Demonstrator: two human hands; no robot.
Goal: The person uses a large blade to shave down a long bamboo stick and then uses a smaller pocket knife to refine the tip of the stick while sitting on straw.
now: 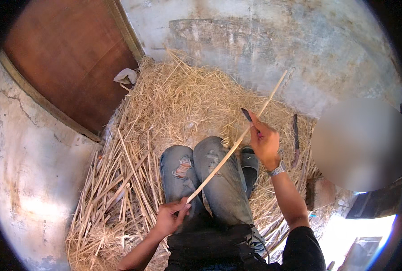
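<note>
Head view: our left hand grips the near end of a long bamboo strip slanting over our knees; our right hand closes on a dark knife against it, above straw.

Pale smooth wooden strip, dry rough straw, faded torn denim jeans, shiny metal watch

Top: black short sleeves, bare forearms below.
Right wrist: silver metal-link watch.
Legs: faded grey-blue jeans, torn open at the left knee (frayed white threads).
Foot: dark slip-on sandal, probably rubber.
</note>
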